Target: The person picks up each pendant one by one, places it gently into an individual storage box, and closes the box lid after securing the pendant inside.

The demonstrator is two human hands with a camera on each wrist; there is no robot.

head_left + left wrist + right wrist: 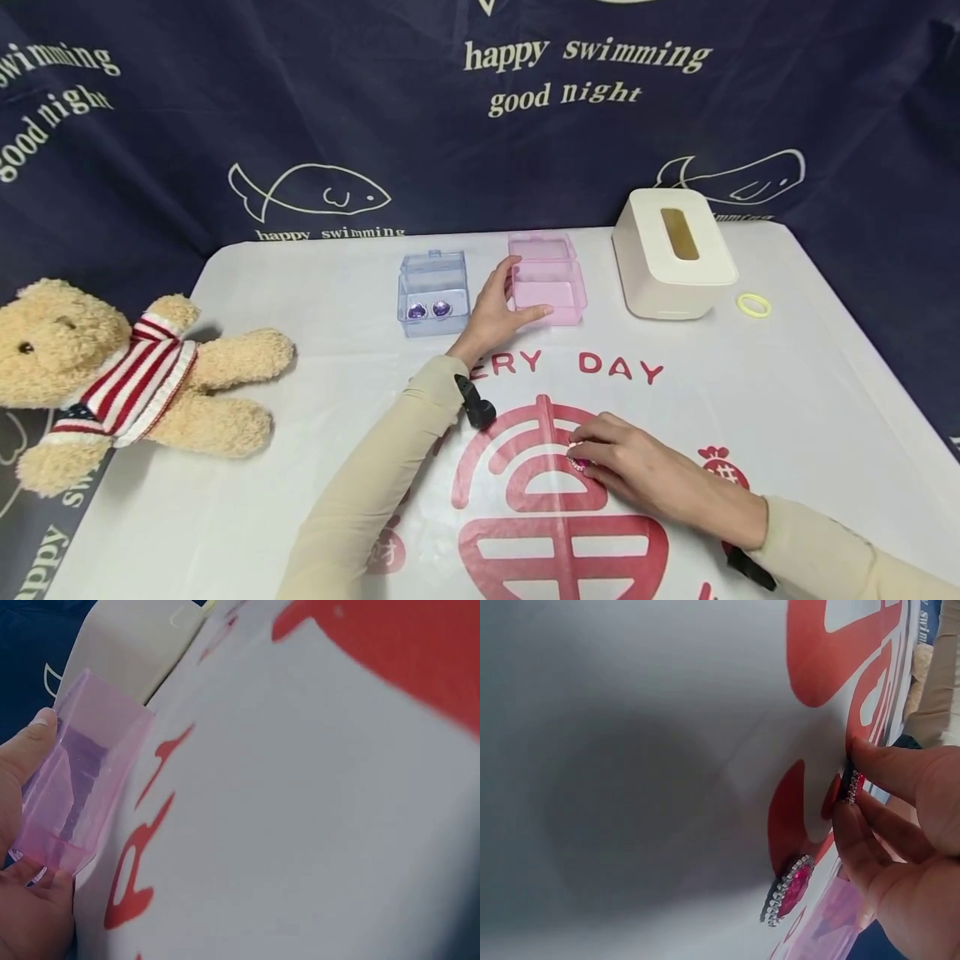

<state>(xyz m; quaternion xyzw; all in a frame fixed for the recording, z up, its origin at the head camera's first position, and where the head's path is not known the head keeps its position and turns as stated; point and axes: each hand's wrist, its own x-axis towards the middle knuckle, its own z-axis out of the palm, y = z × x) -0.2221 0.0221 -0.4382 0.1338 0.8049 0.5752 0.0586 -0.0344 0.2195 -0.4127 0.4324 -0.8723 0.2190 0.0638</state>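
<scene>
Right hand (633, 458) pinches pink gem (859, 787); left hand (495, 308) grips open pink box (568, 317).
Gem's at the tablecloth (337, 317), second gem (791, 891) near; I'd take its rim edge-on, fingertips clear of the second gem, box held steady.

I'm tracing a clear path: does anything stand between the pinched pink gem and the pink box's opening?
Partly: the left hand grips the pink box, thumb at its near-left corner; another gem lies near the pinched gem.
</scene>
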